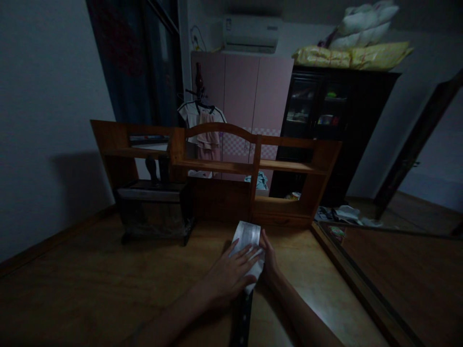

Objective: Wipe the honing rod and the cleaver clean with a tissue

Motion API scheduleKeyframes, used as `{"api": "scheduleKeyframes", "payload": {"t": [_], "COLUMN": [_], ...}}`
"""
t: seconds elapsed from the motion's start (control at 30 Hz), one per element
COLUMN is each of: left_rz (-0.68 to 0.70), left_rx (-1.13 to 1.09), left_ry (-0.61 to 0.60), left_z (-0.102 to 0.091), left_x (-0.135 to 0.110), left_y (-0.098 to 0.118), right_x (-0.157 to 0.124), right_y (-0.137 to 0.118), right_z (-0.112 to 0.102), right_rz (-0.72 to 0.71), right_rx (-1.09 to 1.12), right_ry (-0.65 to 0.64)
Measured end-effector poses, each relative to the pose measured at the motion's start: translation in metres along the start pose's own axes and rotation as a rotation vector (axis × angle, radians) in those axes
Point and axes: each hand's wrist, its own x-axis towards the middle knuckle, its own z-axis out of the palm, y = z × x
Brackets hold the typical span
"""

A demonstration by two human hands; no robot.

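Note:
A cleaver (249, 232) with a broad, shiny blade points away from me, low in the middle of the view. Its black handle with pale rivets runs toward the bottom edge. My left hand (233, 273) lies over the blade, fingers stretched across a white tissue (257, 269) and pressing it to the metal. Along the blade's right edge, my right hand (269, 262) grips the cleaver, with part of its fingers hidden behind the blade and tissue. A dark knife block (152, 212) with two black handles standing up from it is further off at the left.
The wooden tabletop (90, 279) lies beneath my hands. Behind it stands a low wooden shelf unit (217, 167). A pale wall closes the left side, and a raised wooden edge (347, 274) runs along the right. Wardrobes (240, 91) stand further back.

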Motion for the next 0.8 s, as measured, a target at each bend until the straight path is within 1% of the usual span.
{"api": "scheduleKeyframes", "payload": {"t": [0.1, 0.2, 0.3, 0.4, 0.53, 0.67, 0.73, 0.8], "left_rz": [-0.039, -0.072, -0.116, -0.15, -0.105, -0.04, 0.003, 0.037], "left_rx": [0.025, 0.052, 0.082, 0.07, -0.009, -0.116, -0.16, -0.191], "left_ry": [0.045, 0.076, 0.095, 0.1, 0.032, -0.055, -0.071, -0.074], "left_z": [0.0, -0.001, -0.001, 0.0, 0.0, -0.006, -0.009, -0.013], "left_x": [0.008, 0.008, 0.001, -0.012, -0.029, -0.036, -0.036, -0.035], "left_y": [-0.006, -0.013, -0.02, -0.023, -0.013, 0.008, 0.017, 0.02], "right_x": [0.0, 0.002, 0.005, 0.007, 0.006, 0.006, 0.006, 0.007], "right_y": [0.003, 0.004, 0.003, 0.004, 0.008, 0.006, 0.003, 0.002], "right_z": [0.0, 0.001, 0.001, 0.001, 0.001, 0.002, 0.001, 0.0], "right_rz": [0.004, -0.029, -0.033, -0.046, -0.099, -0.071, -0.086, -0.152], "right_rx": [0.037, 0.085, 0.073, 0.039, 0.025, 0.009, 0.0, -0.02], "right_ry": [-0.005, -0.054, -0.096, -0.1, -0.091, -0.045, -0.004, 0.074]}}
